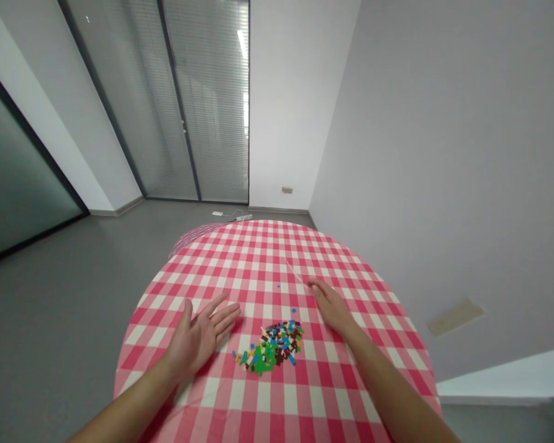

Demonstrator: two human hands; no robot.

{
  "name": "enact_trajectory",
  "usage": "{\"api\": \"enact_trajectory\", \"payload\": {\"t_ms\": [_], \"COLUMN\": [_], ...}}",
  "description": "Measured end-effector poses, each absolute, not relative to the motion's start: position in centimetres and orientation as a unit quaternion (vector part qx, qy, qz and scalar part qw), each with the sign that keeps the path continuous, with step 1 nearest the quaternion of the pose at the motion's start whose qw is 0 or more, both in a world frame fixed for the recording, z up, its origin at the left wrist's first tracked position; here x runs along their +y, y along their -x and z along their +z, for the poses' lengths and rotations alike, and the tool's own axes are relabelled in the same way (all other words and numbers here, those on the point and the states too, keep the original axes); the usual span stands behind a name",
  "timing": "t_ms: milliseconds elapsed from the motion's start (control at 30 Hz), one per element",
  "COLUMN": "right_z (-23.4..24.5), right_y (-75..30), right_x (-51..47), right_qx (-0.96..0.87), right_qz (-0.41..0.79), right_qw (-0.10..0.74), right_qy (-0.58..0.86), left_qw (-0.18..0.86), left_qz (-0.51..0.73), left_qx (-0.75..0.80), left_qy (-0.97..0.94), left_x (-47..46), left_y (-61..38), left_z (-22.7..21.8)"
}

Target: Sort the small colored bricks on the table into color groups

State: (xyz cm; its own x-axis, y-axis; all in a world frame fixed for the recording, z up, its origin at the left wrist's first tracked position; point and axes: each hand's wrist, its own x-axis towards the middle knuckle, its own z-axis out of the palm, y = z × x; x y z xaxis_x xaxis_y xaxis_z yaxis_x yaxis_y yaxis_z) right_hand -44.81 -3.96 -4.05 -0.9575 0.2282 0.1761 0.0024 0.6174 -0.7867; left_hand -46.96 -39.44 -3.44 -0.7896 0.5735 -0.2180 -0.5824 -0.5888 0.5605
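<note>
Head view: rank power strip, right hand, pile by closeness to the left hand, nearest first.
From the left hand:
1. Pile: on the table, just to its right.
2. Right hand: farther right, past the pile.
3. Power strip: on the floor, beyond the table's far edge.

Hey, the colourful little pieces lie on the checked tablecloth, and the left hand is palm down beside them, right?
Not quite: the left hand is palm up, as the head view shows. It is beside the colourful little pieces, and they do lie on the checked tablecloth.
</note>
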Motion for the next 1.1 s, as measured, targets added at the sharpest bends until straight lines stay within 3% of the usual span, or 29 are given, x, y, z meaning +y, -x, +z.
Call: {"api": "enact_trajectory", "payload": {"t_ms": [367,700,900,1100], "right_z": [-5.1,-4.5,-4.3,-4.4], "right_y": [48.5,42.4,40.2,42.3], "right_x": [-9.8,-10.6,-12.3,-11.8], "right_qx": [-0.928,-0.897,-0.826,-0.633], "right_qz": [0.358,0.433,0.557,0.773], "right_qw": [0.071,0.045,-0.001,-0.032], "right_qy": [-0.075,-0.079,-0.088,0.03], "left_qw": [0.318,0.331,0.328,0.308], "left_qz": [0.9,0.897,0.892,0.898], "left_qx": [0.299,0.291,0.31,0.313], "left_qy": [0.013,0.025,0.022,0.022], "left_x": [-37.5,-34.7,-32.4,-31.0], "left_y": [43.9,43.6,44.6,46.9], "left_z": [-5.5,-5.7,-5.2,-3.4]}}
